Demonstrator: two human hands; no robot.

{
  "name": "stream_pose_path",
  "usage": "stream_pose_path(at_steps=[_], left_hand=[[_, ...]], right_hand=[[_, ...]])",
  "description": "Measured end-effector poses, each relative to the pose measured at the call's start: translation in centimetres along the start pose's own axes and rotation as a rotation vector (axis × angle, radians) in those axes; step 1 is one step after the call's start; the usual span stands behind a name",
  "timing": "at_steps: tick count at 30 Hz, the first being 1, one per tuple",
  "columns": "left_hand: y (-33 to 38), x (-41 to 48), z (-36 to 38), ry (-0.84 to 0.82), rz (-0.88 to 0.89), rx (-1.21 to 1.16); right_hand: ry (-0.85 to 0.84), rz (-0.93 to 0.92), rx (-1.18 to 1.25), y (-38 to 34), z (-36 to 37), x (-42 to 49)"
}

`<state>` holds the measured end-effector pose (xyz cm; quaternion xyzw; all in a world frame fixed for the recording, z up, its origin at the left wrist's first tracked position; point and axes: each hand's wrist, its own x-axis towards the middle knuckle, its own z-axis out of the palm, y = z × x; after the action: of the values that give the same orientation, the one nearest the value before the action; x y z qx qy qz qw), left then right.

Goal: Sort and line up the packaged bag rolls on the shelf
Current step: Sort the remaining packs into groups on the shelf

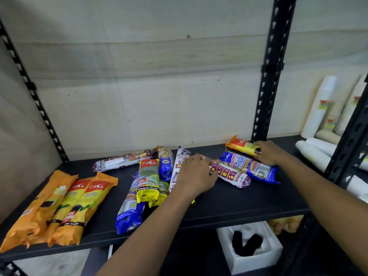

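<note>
Packaged bag rolls lie on a black shelf (229, 204). Three orange rolls (59, 206) sit side by side at the left. A mixed heap lies in the middle, with a yellow-green roll (149, 182) and a blue roll (130, 212) among it. My left hand (196, 173) reaches into that heap and holds the end of a pink-and-white roll (232, 175). At the back right, my right hand (267, 152) grips an orange-yellow roll (242, 146), which lies on a blue-and-white roll (253, 166).
A black slotted upright (270, 72) stands behind my right hand. Another slotted upright (29, 86) runs up the left. White and beige rolls (318, 144) fill the neighbouring shelf at right. Below the shelf sits a white foam box (253, 250).
</note>
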<state>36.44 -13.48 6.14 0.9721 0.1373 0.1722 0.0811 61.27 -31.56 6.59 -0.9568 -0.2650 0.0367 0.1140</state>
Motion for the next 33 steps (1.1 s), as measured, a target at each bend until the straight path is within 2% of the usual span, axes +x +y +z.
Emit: stream_pose_path(at_steps=[9, 13, 18, 23, 33], left_hand=[[-0.2, -0.3, -0.2, 0.03, -0.013, -0.041], [-0.2, -0.6, -0.8, 0.047, -0.016, -0.157], [-0.1, -0.9, -1.8, 0.117, -0.012, -0.332], [-0.7, -1.8, -3.3, 0.2, -0.007, -0.328], [-7.5, -7.1, -6.1, 0.256, -0.08, -0.267]], right_hand=[[-0.022, 0.064, -0.178, 0.0, 0.4, 0.6], [0.017, 0.014, -0.11, -1.0, -0.3, 0.0], [0.173, -0.053, -0.014, -3.1, -1.4, -2.1], [0.276, -0.168, 0.089, -6.5, -2.6, -5.3], [0.194, -0.363, 0.417, -16.4, -2.9, -12.2]])
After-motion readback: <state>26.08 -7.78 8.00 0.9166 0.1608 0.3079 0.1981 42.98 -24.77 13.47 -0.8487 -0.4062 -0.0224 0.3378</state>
